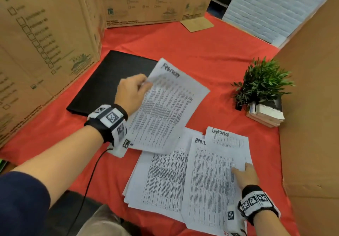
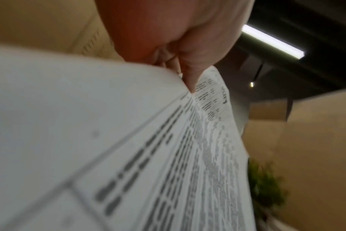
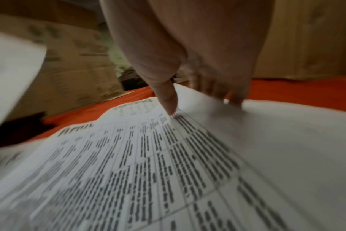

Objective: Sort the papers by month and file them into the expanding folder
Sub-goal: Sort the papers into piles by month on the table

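L hand pinches the left edge of the February sheet, lifted w/ its far corner over the closed black expanding folder. R hand grasps the April sheet at its right edge, thumb on top, fingers curled under; the September sheet pokes out behind it, atop the loose paper stack. Thin, floppy white pages, dense printed tables, handwritten headings. Red cloth lies bare toward the back; cardboard walls hem 3 sides. Spiky green plant sits right, near the cardboard.
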`<state>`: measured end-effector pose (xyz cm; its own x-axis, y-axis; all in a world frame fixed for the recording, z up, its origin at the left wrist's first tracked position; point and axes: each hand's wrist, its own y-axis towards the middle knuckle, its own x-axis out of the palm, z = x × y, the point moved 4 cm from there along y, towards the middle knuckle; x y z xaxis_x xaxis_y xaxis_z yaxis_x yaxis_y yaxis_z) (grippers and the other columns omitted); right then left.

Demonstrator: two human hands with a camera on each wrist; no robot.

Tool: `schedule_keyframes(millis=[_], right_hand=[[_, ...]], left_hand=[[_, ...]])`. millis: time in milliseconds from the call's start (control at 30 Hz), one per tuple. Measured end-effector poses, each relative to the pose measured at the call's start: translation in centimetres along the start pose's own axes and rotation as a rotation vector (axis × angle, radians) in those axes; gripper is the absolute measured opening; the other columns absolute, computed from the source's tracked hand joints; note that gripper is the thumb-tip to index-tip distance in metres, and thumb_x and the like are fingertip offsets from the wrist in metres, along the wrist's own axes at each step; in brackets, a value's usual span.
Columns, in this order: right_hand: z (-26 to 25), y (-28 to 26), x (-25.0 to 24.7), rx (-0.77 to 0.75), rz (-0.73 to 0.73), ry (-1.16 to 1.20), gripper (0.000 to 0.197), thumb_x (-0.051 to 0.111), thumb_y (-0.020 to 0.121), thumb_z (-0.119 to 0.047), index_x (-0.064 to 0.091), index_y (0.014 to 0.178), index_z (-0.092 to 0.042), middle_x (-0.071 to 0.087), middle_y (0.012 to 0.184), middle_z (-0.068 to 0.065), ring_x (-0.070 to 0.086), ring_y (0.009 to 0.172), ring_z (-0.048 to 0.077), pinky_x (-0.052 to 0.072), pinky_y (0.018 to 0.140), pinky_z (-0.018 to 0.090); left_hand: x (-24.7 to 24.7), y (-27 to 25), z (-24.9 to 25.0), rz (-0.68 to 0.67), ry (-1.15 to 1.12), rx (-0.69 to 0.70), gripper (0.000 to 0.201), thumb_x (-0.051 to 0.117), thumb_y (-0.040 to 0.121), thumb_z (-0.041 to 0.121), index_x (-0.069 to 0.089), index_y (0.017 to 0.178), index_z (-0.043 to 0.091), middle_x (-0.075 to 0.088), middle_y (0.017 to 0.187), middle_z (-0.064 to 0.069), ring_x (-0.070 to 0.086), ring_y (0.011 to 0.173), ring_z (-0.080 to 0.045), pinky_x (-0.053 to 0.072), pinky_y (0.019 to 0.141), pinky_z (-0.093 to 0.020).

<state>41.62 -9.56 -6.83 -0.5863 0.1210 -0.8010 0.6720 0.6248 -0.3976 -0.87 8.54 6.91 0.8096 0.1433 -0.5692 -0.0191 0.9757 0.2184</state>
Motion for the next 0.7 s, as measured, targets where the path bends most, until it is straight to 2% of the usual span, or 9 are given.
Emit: schedule_keyframes(millis=[67,133,233,300,367,467,533,600,700], right_hand=[[-2.3,-1.3,-1.1,-0.081,0.130,-0.048,0.072,0.074,0.081,-0.038,0.042,0.137,-0.005,0.044,0.138,0.020,0.044,0.127,0.037,0.037,0.105,0.051],[-6.6,-3.5,-2.3,-0.252,0.153,0.128,0.079,0.069,0.082,-0.050,0.038,0.142,-0.010,0.042,0.143,0.011,0.042,0.131,0.028,0.036,0.107,0.047],[-13.4,-6.6,-3.5,-0.424,-0.147,0.621,0.075,0.063,0.083,-0.058,0.039,0.144,-0.021,0.053,0.136,-0.006,0.052,0.125,0.011,0.042,0.102,0.035],[-16.4,-7.6,-4.2,-0.458,-0.298,0.760,0.064,0.064,0.086,-0.050,0.046,0.139,-0.020,0.061,0.131,-0.002,0.061,0.117,0.015,0.050,0.095,0.038],[-17.3,-7.9,-4.4,-0.462,-0.347,0.788,0.042,0.065,0.089,-0.026,0.056,0.128,-0.012,0.068,0.121,0.003,0.068,0.106,0.020,0.054,0.087,0.039],[-14.9,-6.7,-3.9,-0.422,-0.238,0.684,0.019,0.065,0.089,-0.007,0.068,0.106,-0.015,0.074,0.104,0.004,0.071,0.093,0.023,0.056,0.085,0.043],[-11.3,-5.3,-3.0,-0.325,-0.224,0.668,0.017,0.064,0.089,-0.005,0.068,0.102,-0.015,0.074,0.102,0.007,0.071,0.092,0.027,0.054,0.088,0.048],[-7.5,-4.2,-2.0,-0.192,-0.236,0.669,0.015,0.065,0.088,-0.004,0.068,0.101,-0.012,0.073,0.104,0.013,0.071,0.091,0.030,0.053,0.090,0.052],[-3.1,-3.6,-0.4,-0.038,-0.256,0.666,0.018,0.068,0.086,-0.007,0.067,0.104,-0.006,0.072,0.104,0.016,0.071,0.092,0.033,0.051,0.092,0.055]], left_hand=[[-1.4,1.4,0.9,0.061,-0.108,0.010,0.023,0.061,0.092,0.028,0.063,0.078,0.009,0.063,0.068,-0.013,0.054,0.059,-0.024,0.045,0.056,-0.039],[-1.8,2.7,1.3,0.083,-0.261,-0.019,0.029,0.061,0.089,0.034,0.064,0.085,0.006,0.066,0.078,-0.020,0.060,0.065,-0.033,0.051,0.062,-0.048],[-0.2,3.1,1.9,-0.001,-0.407,-0.093,0.043,0.063,0.082,0.043,0.061,0.087,0.000,0.064,0.082,-0.030,0.058,0.066,-0.027,0.051,0.065,-0.060],[2.2,1.8,2.7,-0.094,-0.377,-0.102,0.035,0.063,0.084,0.038,0.063,0.083,0.004,0.065,0.080,-0.028,0.062,0.064,-0.029,0.052,0.062,-0.056],[4.7,-0.3,3.0,-0.165,-0.338,-0.106,0.030,0.063,0.090,0.032,0.060,0.075,0.005,0.064,0.067,-0.016,0.060,0.058,-0.030,0.052,0.056,-0.044],[7.4,-4.0,1.8,-0.220,-0.098,-0.170,0.041,0.058,0.094,0.037,0.054,0.064,0.010,0.056,0.058,0.000,0.054,0.056,-0.019,0.047,0.058,-0.035],[8.1,-6.3,-0.3,-0.343,0.228,-0.280,0.036,0.057,0.092,0.044,0.065,0.080,0.011,0.068,0.082,-0.008,0.066,0.081,-0.028,0.052,0.073,-0.036],[8.5,-8.5,-2.3,-0.534,0.543,-0.345,0.046,0.059,0.088,0.054,0.064,0.102,0.010,0.067,0.107,-0.013,0.064,0.101,-0.033,0.050,0.081,-0.035],[9.2,-10.9,-4.1,-0.728,0.713,-0.377,0.067,0.066,0.076,0.067,0.058,0.114,0.012,0.063,0.116,-0.006,0.062,0.106,-0.027,0.048,0.081,-0.033]])
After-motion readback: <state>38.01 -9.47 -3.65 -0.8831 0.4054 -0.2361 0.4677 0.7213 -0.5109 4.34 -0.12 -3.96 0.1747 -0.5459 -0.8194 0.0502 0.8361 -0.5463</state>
